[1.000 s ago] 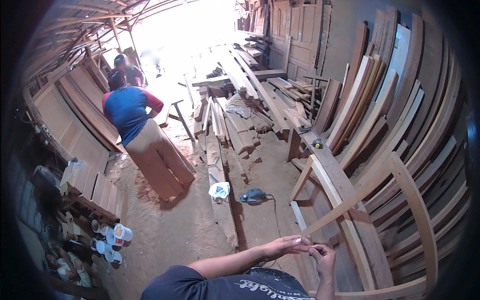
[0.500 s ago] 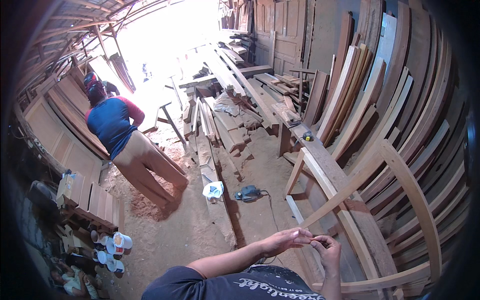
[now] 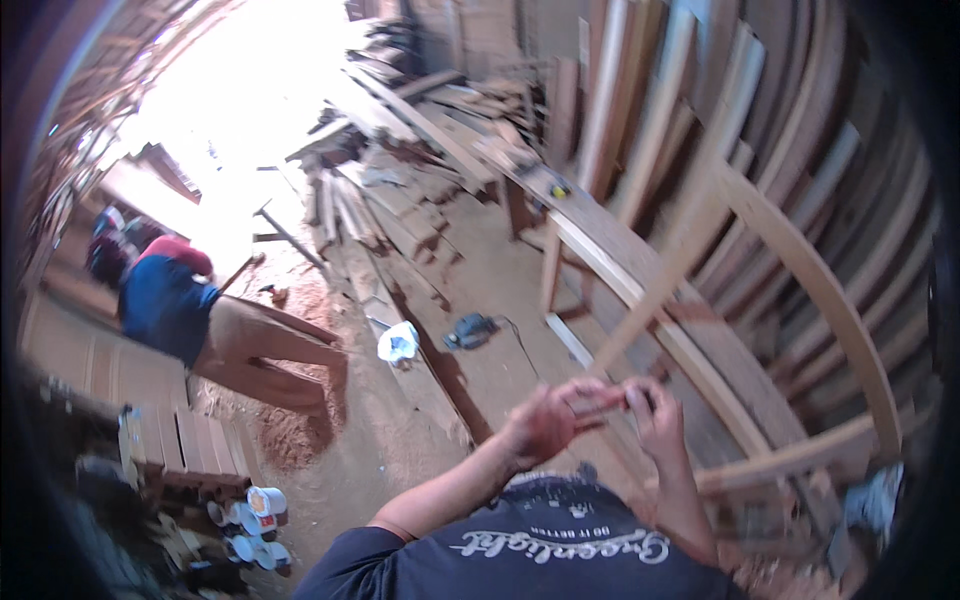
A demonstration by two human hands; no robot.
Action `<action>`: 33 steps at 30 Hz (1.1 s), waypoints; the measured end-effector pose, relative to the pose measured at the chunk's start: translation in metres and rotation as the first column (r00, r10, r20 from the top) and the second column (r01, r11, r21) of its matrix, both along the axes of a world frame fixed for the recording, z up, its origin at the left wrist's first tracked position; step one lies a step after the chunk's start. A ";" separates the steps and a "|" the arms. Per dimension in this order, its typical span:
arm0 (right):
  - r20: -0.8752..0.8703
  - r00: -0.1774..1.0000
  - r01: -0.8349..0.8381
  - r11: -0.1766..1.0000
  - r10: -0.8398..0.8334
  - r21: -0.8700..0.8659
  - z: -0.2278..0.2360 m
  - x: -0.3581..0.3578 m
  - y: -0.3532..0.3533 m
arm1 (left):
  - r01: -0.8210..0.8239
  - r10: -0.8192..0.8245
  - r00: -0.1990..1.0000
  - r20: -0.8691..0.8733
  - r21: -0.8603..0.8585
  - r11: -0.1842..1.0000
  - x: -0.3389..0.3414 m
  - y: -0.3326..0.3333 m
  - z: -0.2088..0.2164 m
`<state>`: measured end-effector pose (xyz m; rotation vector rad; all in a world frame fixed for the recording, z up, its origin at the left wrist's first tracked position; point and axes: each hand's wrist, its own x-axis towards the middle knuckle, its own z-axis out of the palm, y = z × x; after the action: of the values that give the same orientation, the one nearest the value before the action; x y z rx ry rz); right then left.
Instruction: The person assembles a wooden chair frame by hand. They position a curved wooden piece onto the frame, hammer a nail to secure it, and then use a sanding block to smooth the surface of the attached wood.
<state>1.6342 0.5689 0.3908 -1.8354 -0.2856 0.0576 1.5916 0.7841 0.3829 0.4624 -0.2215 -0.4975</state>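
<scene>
My left hand (image 3: 553, 418) and my right hand (image 3: 655, 415) meet in front of my chest, fingertips close together. The left palm partly shows, its fingers bent toward the right hand. My right thumb and fingers are pinched together at the left fingertips. Something small and reddish may lie between them, but blur hides what it is. Just beyond the hands stands a pale wooden frame (image 3: 825, 290) with a curved side. It rests against a long timber bench (image 3: 640, 265), on which a small yellow-and-black tool (image 3: 559, 191) lies.
A corded power tool (image 3: 470, 331) and a white-and-blue bag or container (image 3: 397, 342) lie ahead. Another person (image 3: 175, 300) bends over at the left. White buckets (image 3: 262, 505) stand near stacked wood blocks (image 3: 185, 440). Tall boards (image 3: 680, 110) lean at the right; loose planks (image 3: 400, 110) pile up farther off.
My view has tilted and turned, so the scene sits shifted leftward. My left fingers are more bent, both hands still together. The other person leans farther forward.
</scene>
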 end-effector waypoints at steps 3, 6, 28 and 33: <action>-0.055 0.993 0.109 0.977 -0.100 0.183 0.006 0.004 0.000 | -0.054 0.031 0.992 -0.122 -0.193 0.980 -0.001 -0.006 0.012; 0.030 0.984 0.164 0.958 -0.176 0.236 0.016 0.005 -0.003 | -0.094 0.073 0.992 -0.101 -0.219 0.971 0.000 -0.010 0.023; 0.238 0.966 0.086 0.994 -0.101 0.070 0.042 -0.012 0.002 | -0.126 0.138 0.987 0.086 -0.135 0.983 -0.005 -0.017 0.041; 0.235 0.968 0.083 0.995 -0.093 0.050 0.045 -0.015 -0.001 | -0.180 0.180 0.963 0.202 -0.021 0.984 -0.007 -0.022 0.045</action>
<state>1.6197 0.5680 0.4361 -1.8138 -0.3687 -0.2292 1.5851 0.7623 0.4277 0.5260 -0.3731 -0.2715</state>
